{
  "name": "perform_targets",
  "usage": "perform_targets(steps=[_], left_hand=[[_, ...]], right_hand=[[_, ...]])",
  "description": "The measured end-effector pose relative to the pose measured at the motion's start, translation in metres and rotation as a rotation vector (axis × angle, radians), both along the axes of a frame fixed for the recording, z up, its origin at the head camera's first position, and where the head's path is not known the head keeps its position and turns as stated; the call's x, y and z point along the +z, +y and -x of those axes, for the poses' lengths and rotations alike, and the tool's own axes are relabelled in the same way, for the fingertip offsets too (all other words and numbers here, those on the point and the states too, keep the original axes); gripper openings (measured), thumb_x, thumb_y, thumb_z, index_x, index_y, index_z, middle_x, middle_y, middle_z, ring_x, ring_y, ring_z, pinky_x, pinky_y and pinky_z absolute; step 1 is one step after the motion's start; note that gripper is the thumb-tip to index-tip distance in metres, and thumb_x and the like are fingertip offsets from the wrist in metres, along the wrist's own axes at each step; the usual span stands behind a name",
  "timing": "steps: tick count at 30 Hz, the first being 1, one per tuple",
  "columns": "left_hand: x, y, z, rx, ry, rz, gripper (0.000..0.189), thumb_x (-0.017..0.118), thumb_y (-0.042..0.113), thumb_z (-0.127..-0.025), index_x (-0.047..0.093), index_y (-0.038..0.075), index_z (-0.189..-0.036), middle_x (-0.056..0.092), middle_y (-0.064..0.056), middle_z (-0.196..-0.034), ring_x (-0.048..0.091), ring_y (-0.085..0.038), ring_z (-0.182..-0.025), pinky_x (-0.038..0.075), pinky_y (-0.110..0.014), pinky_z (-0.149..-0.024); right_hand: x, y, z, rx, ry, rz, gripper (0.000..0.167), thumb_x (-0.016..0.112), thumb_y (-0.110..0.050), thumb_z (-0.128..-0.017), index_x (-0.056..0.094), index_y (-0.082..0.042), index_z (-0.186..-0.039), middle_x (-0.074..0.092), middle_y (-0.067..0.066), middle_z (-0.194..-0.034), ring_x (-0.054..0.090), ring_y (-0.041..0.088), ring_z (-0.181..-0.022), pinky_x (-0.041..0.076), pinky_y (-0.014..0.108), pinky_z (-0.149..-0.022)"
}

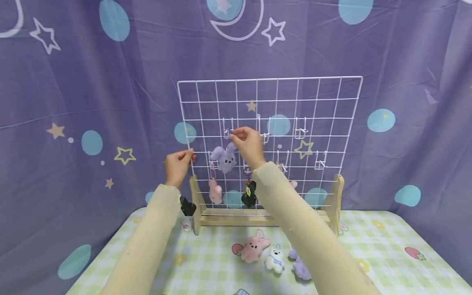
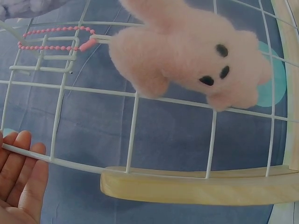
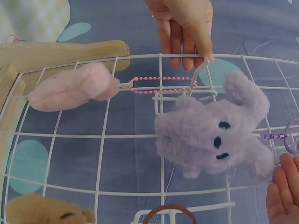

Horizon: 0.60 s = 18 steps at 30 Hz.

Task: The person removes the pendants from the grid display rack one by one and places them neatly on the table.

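Observation:
My left hand [image 1: 178, 164] grips the left edge wire of the white grid rack [image 1: 308, 77], thumb on one side and fingers behind. My right hand [image 1: 250, 146] pinches the purple ring [image 3: 290, 136] of a lilac plush bunny keychain [image 1: 225, 159], right at a white hook [image 1: 226, 132] on the grid's upper left. The bunny hangs below the ring, face outward. Close by, a pink plush keychain [image 2: 187, 51] hangs by a pink bead chain [image 2: 56, 48] from a lower hook. A tan plush [image 3: 46, 210] hangs to its right, mostly hidden in the head view.
More white hooks [image 1: 300, 132] sit across the grid, which stands on a wooden base [image 1: 236, 220]. On the checkered tablecloth [image 1: 206, 262] lie a pink plush [image 1: 254, 248], a white plush [image 1: 274, 261] and a purple plush [image 1: 301, 269], partly behind my right sleeve.

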<state>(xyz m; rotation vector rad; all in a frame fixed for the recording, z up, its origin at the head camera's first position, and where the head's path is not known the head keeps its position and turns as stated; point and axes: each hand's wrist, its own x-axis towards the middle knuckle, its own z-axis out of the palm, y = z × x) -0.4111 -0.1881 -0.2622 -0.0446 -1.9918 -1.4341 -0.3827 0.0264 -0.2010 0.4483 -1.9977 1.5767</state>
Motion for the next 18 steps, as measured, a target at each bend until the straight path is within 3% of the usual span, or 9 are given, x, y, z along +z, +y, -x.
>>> perform_targets(steps=[12, 18], left_hand=[[-0.0009, -0.0016, -0.0014, 0.016, 0.007, 0.013, 0.027, 0.066, 0.027, -0.089, 0.075, 0.002, -0.095, 0.072, -0.016, -0.085, 0.062, -0.007, -0.061, 0.046, -0.011, -0.053], [-0.0005, -0.0011, -0.001, 0.009, 0.02, 0.009, 0.027, 0.065, 0.025, -0.09, 0.074, 0.001, -0.096, 0.072, -0.017, -0.086, 0.063, -0.011, -0.064, 0.046, -0.011, -0.054]], right_hand=[[0.0001, -0.0084, -0.0018, 0.034, -0.027, 0.053, 0.019, 0.068, -0.005, -0.085, 0.064, 0.005, -0.1, 0.069, 0.019, -0.096, 0.067, 0.026, -0.087, 0.054, 0.028, -0.076], [0.0013, -0.009, -0.0028, 0.031, -0.028, 0.023, 0.017, 0.07, -0.006, -0.083, 0.065, 0.003, -0.097, 0.07, 0.018, -0.093, 0.067, 0.025, -0.085, 0.053, 0.027, -0.077]])
